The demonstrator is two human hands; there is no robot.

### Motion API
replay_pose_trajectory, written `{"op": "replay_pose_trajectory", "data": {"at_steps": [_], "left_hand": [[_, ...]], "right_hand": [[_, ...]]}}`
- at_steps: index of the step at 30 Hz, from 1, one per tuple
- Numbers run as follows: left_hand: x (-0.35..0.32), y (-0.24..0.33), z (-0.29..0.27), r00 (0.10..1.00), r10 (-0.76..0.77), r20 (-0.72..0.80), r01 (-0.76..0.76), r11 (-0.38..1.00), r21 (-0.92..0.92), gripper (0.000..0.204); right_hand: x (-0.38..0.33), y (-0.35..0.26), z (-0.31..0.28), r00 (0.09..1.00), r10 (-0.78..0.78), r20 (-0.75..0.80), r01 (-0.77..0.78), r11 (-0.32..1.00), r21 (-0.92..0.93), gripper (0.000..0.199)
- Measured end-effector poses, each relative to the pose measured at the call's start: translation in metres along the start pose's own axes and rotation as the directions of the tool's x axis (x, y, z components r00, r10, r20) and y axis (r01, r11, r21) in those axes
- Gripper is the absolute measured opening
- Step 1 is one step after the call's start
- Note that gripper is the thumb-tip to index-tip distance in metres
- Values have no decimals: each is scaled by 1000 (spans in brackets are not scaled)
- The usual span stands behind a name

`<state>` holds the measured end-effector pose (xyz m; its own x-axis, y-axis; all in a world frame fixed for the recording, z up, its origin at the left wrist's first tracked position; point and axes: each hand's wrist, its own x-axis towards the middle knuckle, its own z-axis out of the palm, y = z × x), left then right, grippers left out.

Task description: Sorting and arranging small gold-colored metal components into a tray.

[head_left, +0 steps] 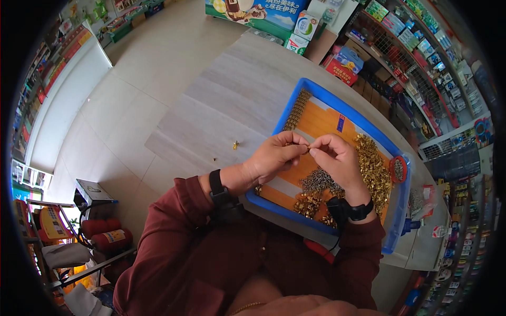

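- The fingers (pixel 303 143) of both hands meet tip to tip above the tray, pinched narrow on a tiny brass-coloured piece (pixel 309 149) held between them; it is too small to tell its shape or which way its long axis runs.
- The counter (pixel 232 100), pale wood-grain, carries everything; shop shelves (pixel 416 47) crowd the wall beyond it.
- The blue tray (pixel 337 102) with its orange floor lies on the counter straight in front of the person, under both hands.
- The left hand (pixel 274 158) reaches in from the tray's near-left corner, the right hand (pixel 340 160) from the near edge; each wrist wears a black band, and both hands lie about equally near the held piece.
- The gold heap (pixel 374 168) of small brass parts lies just right of the right hand, the nearer hand to it.
- A grey pile (pixel 316 181) of small screws or pins sits below the hands, between the wrists.
- A row of brass pieces (pixel 297 110) lines the tray's far-left wall, beyond the fingers.
- A small red dish (pixel 398 169) rests at the tray's right rim.
- One stray brass piece (pixel 235 144) lies on the bare counter, left of the left hand.
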<state>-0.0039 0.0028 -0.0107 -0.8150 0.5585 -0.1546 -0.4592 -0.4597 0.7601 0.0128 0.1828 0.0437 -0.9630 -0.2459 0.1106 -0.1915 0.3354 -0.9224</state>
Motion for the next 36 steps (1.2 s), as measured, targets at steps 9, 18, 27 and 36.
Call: {"op": "replay_pose_trajectory", "data": {"at_steps": [9, 18, 27, 36], "left_hand": [[-3, 2, 2, 998, 57, 10, -58, 993, 104, 12], [0, 2, -5, 999, 18, 27, -16, 998, -66, 15], [-3, 11, 2, 998, 49, -43, -53, 993, -101, 22], [-2, 7, 1, 998, 67, -20, -69, 995, -72, 20]], "right_hand": [[2, 10, 0, 994, 106, 40, -112, 977, 184, 9], [5, -6, 6, 980, -200, 9, 196, 950, -244, 18], [66, 10, -33, 998, -57, -17, 49, 947, -316, 17], [25, -22, 0, 981, -41, 190, 93, 958, -272, 18]]}}
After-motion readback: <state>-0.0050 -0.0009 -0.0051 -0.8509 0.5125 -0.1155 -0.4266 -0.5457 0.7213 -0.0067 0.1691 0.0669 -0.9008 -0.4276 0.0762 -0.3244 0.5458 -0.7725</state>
